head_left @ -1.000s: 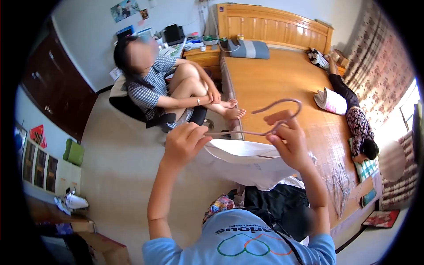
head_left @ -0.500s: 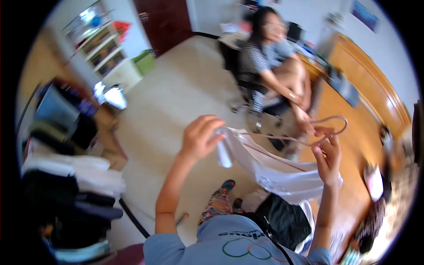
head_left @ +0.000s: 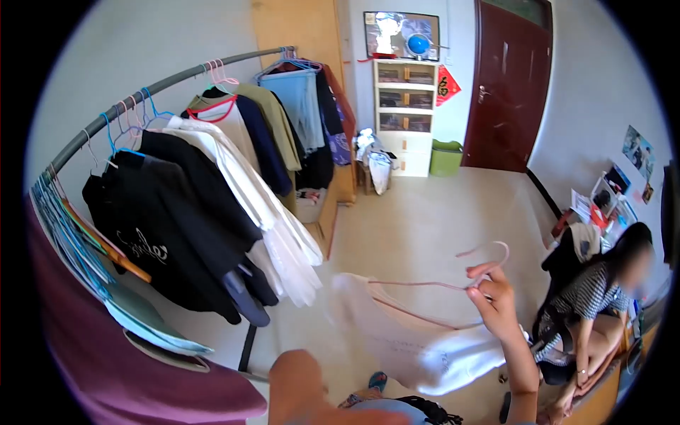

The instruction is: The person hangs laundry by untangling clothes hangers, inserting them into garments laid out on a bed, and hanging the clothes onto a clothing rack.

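My right hand (head_left: 494, 297) grips a pink hanger (head_left: 418, 285) just below its hook, with thumb and fingers closed around the wire. From the hanger a white shirt (head_left: 418, 354) hangs at a slant, with faint lettering on its front. Its left end is blurred. Low in the view, my left hand and arm (head_left: 297, 386) are a blurred shape apart from the shirt; the fingers cannot be made out.
Along the left, a grey rail (head_left: 177, 79) bears dark and white clothes (head_left: 170, 219) and several spare hangers (head_left: 64, 212). A purple cloth (head_left: 142, 354) hangs nearest me. Drawers (head_left: 405, 106), a green bin (head_left: 446, 157) and a door (head_left: 506, 85) stand beyond. At right sits a person (head_left: 595, 297).
My view has swung left to the clothes rail. The left hand has come away from the shirt's shoulder and dropped low. My right hand still holds the hanger.
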`<state>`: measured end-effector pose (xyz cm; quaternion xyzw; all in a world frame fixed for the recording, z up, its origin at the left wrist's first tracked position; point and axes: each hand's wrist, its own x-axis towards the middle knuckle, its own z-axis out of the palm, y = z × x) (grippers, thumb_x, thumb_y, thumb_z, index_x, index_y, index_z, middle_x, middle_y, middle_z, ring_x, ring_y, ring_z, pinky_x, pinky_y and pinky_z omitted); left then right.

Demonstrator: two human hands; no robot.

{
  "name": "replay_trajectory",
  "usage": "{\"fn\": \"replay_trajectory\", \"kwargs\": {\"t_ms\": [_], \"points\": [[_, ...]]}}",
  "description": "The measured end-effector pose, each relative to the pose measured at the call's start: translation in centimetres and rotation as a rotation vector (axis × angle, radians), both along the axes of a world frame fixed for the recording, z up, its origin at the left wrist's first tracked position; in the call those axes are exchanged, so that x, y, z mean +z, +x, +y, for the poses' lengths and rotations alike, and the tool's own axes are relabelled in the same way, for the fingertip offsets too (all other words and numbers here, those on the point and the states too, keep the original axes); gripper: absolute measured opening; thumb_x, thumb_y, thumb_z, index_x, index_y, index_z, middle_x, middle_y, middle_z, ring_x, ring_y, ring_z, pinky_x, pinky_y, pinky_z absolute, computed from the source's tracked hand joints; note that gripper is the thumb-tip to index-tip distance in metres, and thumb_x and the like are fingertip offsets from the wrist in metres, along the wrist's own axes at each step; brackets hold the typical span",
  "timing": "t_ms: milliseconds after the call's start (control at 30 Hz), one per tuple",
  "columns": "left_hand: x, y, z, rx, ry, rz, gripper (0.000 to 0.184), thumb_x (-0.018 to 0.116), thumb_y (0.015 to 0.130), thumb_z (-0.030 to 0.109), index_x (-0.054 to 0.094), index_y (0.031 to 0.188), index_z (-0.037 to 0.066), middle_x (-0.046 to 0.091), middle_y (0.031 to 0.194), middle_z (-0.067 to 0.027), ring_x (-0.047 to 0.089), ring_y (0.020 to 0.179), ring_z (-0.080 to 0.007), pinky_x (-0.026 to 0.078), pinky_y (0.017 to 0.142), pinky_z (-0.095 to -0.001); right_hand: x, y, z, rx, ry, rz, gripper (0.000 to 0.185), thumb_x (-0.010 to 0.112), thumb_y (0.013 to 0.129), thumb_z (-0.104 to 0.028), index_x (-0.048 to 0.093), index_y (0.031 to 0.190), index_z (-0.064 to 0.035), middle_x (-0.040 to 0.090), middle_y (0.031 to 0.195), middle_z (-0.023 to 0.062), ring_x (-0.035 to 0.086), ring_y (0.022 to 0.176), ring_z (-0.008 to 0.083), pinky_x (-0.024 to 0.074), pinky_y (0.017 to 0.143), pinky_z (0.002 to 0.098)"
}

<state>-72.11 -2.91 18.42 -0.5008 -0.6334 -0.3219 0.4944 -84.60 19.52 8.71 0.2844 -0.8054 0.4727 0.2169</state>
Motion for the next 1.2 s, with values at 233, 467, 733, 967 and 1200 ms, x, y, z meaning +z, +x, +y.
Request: {"fn": "replay_trajectory", "kwargs": {"t_ms": [233, 467, 733, 967, 1200], "points": [[-0.4, -6.5, -6.7, -0.660, -0.098, 0.002, 0.023, 0.051, 0.074, 0.002, 0.054, 0.097, 0.007, 0.057, 0.099, -0.0048, 0.055, 0.090, -0.0171, 0.039, 0.079, -0.0338, 1.7, -14.1, -7.5, 0.312, -0.155, -0.151, 0.020, 0.051, 0.077, -0.008, 0.051, 0.060, 0.0020, 0.049, 0.087, 0.0081, 0.047, 0.073, 0.0133, 0.0410, 0.060, 0.0232], [0.1, -13.7, -6.0, -0.308, 0.165, -0.313, 0.028, 0.050, 0.071, -0.006, 0.054, 0.097, 0.005, 0.053, 0.106, -0.0030, 0.052, 0.095, -0.0139, 0.038, 0.081, -0.0316, 5.7, -26.4, -8.0, 0.245, -0.325, -0.357, 0.027, 0.048, 0.081, -0.026, 0.057, 0.081, -0.0011, 0.051, 0.091, 0.0049, 0.050, 0.083, 0.0129, 0.0435, 0.062, 0.0229], [-4.1, -26.0, -6.2, -0.170, 0.292, 0.544, 0.032, 0.049, 0.072, -0.002, 0.049, 0.104, 0.003, 0.048, 0.111, -0.0033, 0.046, 0.101, -0.0137, 0.034, 0.087, -0.0323, 6.5, -37.4, -11.5, 0.563, -0.109, -0.454, 0.023, 0.048, 0.081, -0.021, 0.055, 0.076, -0.0001, 0.047, 0.093, 0.0034, 0.048, 0.080, 0.0104, 0.0447, 0.067, 0.0244], [-12.0, -40.2, -17.5, 0.612, 0.637, -0.590, 0.038, 0.044, 0.080, 0.014, 0.035, 0.116, 0.005, 0.033, 0.124, -0.0148, 0.028, 0.118, -0.0258, 0.021, 0.095, -0.0389, 3.0, -41.8, -18.6, 0.936, 0.114, -0.485, 0.020, 0.049, 0.080, -0.016, 0.054, 0.078, 0.0033, 0.047, 0.091, 0.0036, 0.046, 0.078, 0.0101, 0.0386, 0.066, 0.0213], [-24.4, -38.3, -32.0, 1.404, 1.159, -0.702, 0.065, 0.047, 0.079, 0.027, 0.014, 0.127, -0.001, 0.017, 0.131, -0.0181, 0.015, 0.122, -0.0268, 0.011, 0.099, -0.0284, 4.4, -42.6, -25.0, 1.062, 0.081, -0.522, 0.021, 0.047, 0.082, -0.016, 0.054, 0.082, 0.0033, 0.046, 0.093, 0.0038, 0.045, 0.083, 0.0109, 0.0377, 0.071, 0.0233]]}}
